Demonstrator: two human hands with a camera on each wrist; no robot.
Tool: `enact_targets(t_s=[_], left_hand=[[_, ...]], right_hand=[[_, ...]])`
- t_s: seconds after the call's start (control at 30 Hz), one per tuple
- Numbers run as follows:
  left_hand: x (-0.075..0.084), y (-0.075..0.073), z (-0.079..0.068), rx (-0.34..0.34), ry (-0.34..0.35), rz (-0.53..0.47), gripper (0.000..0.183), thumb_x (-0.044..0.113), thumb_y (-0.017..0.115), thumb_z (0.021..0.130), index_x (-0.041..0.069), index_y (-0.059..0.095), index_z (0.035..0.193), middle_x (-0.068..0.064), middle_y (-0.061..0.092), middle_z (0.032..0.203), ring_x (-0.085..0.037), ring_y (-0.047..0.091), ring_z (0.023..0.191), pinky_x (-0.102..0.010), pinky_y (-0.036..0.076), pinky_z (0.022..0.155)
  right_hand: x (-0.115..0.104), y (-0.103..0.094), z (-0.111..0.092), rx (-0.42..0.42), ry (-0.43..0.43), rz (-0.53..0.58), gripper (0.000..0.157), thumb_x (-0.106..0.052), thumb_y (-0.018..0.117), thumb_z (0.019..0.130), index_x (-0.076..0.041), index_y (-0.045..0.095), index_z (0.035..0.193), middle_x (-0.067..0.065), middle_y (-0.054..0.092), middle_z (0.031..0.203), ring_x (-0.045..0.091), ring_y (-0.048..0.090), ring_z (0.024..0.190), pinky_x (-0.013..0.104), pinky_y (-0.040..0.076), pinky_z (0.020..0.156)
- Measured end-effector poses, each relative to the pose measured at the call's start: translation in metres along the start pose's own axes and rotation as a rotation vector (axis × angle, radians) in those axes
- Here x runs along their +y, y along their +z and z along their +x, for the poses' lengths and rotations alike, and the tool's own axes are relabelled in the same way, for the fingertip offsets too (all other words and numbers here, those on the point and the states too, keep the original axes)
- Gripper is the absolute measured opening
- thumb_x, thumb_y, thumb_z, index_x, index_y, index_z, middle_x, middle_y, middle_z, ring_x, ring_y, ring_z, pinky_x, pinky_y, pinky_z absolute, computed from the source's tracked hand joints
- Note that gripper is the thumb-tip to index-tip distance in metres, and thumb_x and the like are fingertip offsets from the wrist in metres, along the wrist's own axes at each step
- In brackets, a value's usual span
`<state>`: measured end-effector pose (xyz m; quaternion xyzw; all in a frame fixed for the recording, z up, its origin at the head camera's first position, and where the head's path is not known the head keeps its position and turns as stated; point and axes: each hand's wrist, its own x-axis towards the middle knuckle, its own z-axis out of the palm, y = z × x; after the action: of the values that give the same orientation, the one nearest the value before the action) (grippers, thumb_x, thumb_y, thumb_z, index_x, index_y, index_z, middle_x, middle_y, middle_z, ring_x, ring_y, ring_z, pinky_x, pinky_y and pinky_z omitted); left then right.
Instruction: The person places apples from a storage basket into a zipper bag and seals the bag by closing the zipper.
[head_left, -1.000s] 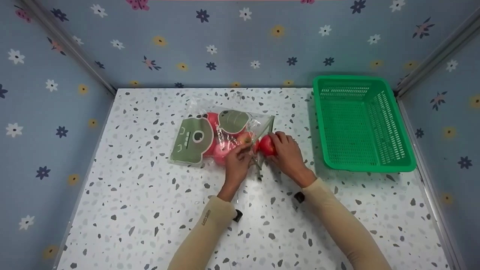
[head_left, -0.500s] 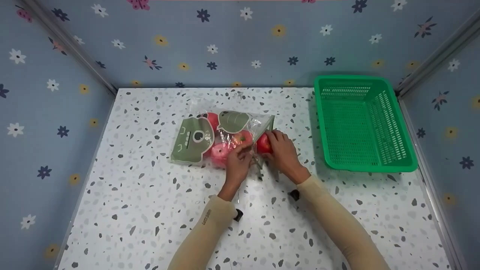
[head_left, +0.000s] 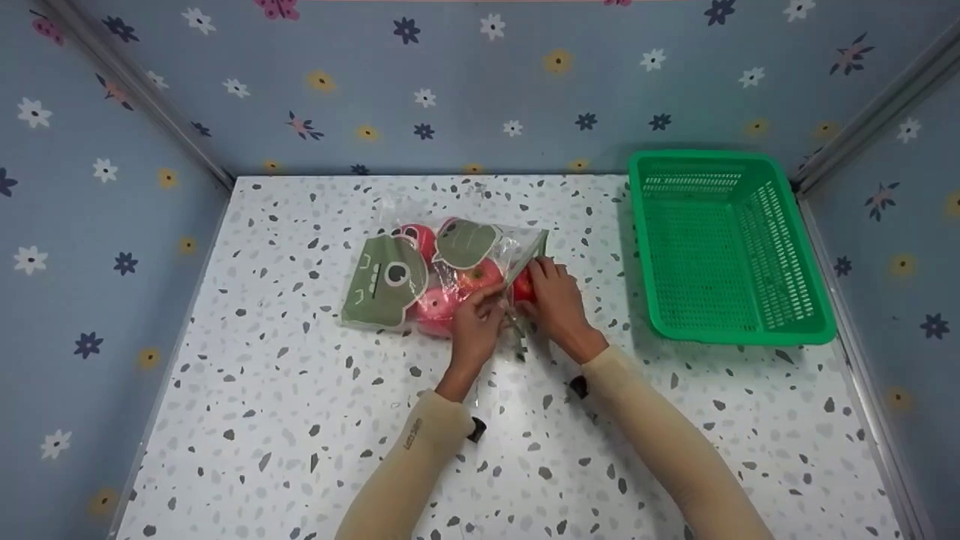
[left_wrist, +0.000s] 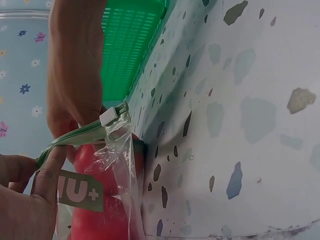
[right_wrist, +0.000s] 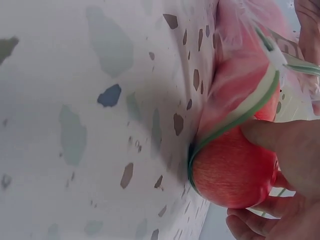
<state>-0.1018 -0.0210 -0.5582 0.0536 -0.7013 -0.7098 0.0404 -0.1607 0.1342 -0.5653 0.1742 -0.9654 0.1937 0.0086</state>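
Observation:
A clear zip bag with green cartoon prints lies on the table, several red apples inside it. My left hand pinches the green edge of the bag's mouth between thumb and fingers; in the left wrist view a white slider sits on that zip edge. My right hand grips another red apple at the mouth. In the right wrist view the green rim curves around this apple, which is partly inside the bag, with the thumb on top and fingers at its outer side.
To the right stands a green plastic basket with slotted walls, near the back corner. The white speckled table is bordered by blue flowered panels at the back and both sides.
My right hand has moved left, pushing its apple into the bag's mouth. The apples inside have shifted slightly left. My left hand has stayed at the bag's edge.

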Motion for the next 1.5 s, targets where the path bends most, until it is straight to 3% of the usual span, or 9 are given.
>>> enact_targets(t_s=[0.2, 0.43, 0.6, 0.77, 1.1, 1.2, 1.37, 1.5], left_hand=[[0.002, 0.0, 0.001, 0.003, 0.008, 0.01, 0.029, -0.008, 0.062, 0.1, -0.005, 0.071, 0.128, -0.022, 0.073, 0.116, -0.022, 0.069, 0.09, -0.02, 0.052, 0.062], [0.006, -0.001, 0.001, 0.006, -0.011, 0.0, 0.031, -0.008, 0.062, 0.099, -0.005, 0.07, 0.128, -0.021, 0.073, 0.12, -0.017, 0.069, 0.091, -0.02, 0.054, 0.064], [0.007, -0.001, 0.002, 0.005, -0.026, -0.041, 0.03, -0.009, 0.063, 0.098, -0.007, 0.07, 0.128, -0.022, 0.073, 0.116, -0.012, 0.068, 0.084, -0.022, 0.058, 0.067], [0.008, -0.003, 0.001, 0.004, -0.036, -0.018, 0.03, -0.008, 0.062, 0.099, -0.005, 0.071, 0.128, -0.019, 0.072, 0.117, -0.012, 0.067, 0.082, -0.026, 0.059, 0.067], [0.009, -0.003, 0.001, -0.01, -0.029, -0.03, 0.031, -0.009, 0.061, 0.1, -0.006, 0.069, 0.129, -0.021, 0.071, 0.121, -0.015, 0.071, 0.09, -0.022, 0.06, 0.07], [0.009, -0.002, 0.001, -0.009, -0.029, -0.037, 0.031, -0.009, 0.061, 0.1, -0.007, 0.069, 0.129, -0.022, 0.071, 0.118, -0.016, 0.071, 0.091, -0.023, 0.061, 0.071], [0.009, -0.001, 0.002, 0.0, -0.018, -0.033, 0.03, -0.009, 0.062, 0.099, -0.007, 0.07, 0.128, -0.021, 0.072, 0.113, -0.015, 0.072, 0.089, -0.028, 0.063, 0.071], [0.009, -0.002, 0.002, 0.004, -0.017, -0.031, 0.031, -0.011, 0.061, 0.098, -0.007, 0.07, 0.127, -0.021, 0.072, 0.116, -0.016, 0.071, 0.088, -0.031, 0.063, 0.07]], right_hand=[[-0.004, 0.003, 0.006, -0.013, 0.032, -0.012, 0.073, -0.026, 0.081, 0.096, 0.001, 0.044, 0.153, 0.023, 0.052, 0.151, 0.042, 0.054, 0.13, 0.058, 0.05, 0.107], [-0.004, 0.008, 0.013, 0.018, 0.022, -0.039, 0.068, -0.024, 0.078, 0.098, 0.005, 0.046, 0.15, 0.025, 0.054, 0.146, 0.043, 0.056, 0.129, 0.057, 0.048, 0.109], [-0.004, 0.012, 0.016, -0.006, 0.022, -0.069, 0.066, -0.026, 0.075, 0.1, 0.005, 0.046, 0.15, 0.023, 0.053, 0.146, 0.043, 0.054, 0.131, 0.058, 0.047, 0.109], [-0.005, 0.014, 0.02, -0.005, 0.009, -0.096, 0.069, -0.024, 0.074, 0.101, 0.005, 0.042, 0.155, 0.024, 0.054, 0.144, 0.042, 0.052, 0.132, 0.057, 0.046, 0.11], [-0.008, 0.018, 0.03, 0.035, 0.019, -0.13, 0.069, -0.017, 0.07, 0.103, 0.004, 0.037, 0.16, 0.027, 0.05, 0.15, 0.043, 0.052, 0.133, 0.057, 0.046, 0.11], [-0.008, 0.021, 0.033, 0.082, 0.014, -0.156, 0.064, -0.015, 0.068, 0.103, 0.005, 0.041, 0.157, 0.028, 0.053, 0.146, 0.043, 0.055, 0.129, 0.056, 0.048, 0.106], [-0.009, 0.024, 0.036, 0.139, 0.002, -0.113, 0.056, -0.013, 0.062, 0.106, 0.008, 0.044, 0.154, 0.03, 0.053, 0.145, 0.045, 0.056, 0.126, 0.057, 0.049, 0.105], [-0.004, 0.023, 0.035, 0.154, -0.042, -0.037, 0.057, -0.011, 0.067, 0.103, 0.008, 0.046, 0.152, 0.033, 0.05, 0.144, 0.047, 0.059, 0.121, 0.057, 0.05, 0.107]])
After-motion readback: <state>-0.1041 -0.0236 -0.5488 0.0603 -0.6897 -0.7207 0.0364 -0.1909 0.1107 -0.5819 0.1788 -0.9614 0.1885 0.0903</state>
